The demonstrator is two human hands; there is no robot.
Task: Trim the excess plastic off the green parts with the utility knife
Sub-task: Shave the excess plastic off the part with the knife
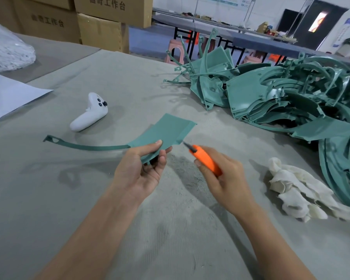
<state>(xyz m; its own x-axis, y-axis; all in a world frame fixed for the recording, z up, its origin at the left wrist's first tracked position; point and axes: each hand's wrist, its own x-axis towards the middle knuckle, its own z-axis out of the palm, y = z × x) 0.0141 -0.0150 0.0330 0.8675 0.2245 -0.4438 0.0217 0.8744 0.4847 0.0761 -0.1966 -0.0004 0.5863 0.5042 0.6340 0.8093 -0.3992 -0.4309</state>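
The left hand pinches a green part by its near edge above the grey worktop, while the right hand grips an orange utility knife, blade tip at the part's right edge. A heap of green parts lies to the right, a white cloth beside it, and a white controller to the left.

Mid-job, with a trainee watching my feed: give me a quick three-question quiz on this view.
1. True or false: the right hand grips the utility knife.
2. Which lies left of the held green part? A) white controller B) white cloth C) pile of green parts
3. Fill in: the knife's blade tip is close to the held part's ____ edge.

Key: 1 true; 2 A; 3 right.
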